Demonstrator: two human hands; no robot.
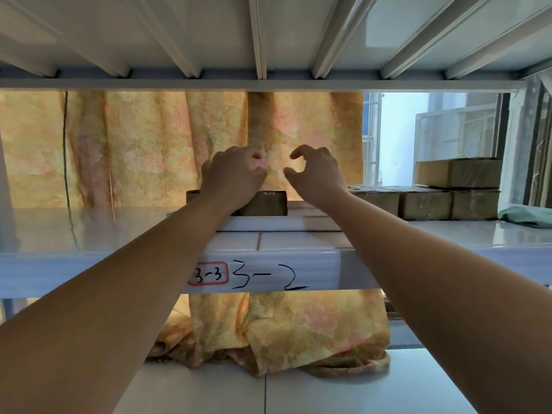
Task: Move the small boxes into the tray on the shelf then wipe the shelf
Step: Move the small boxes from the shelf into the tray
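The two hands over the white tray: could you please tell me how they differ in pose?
The left hand is curled, fingers bunched, its wrist crossing the dark box in the tray; the right hand is open, thumb and fingers spread in a C, holding nothing. Both reach above the shelf at similar height.

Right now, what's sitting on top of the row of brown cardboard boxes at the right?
One more brown cardboard box rests on the row. Whatever lies behind the stack is hidden.
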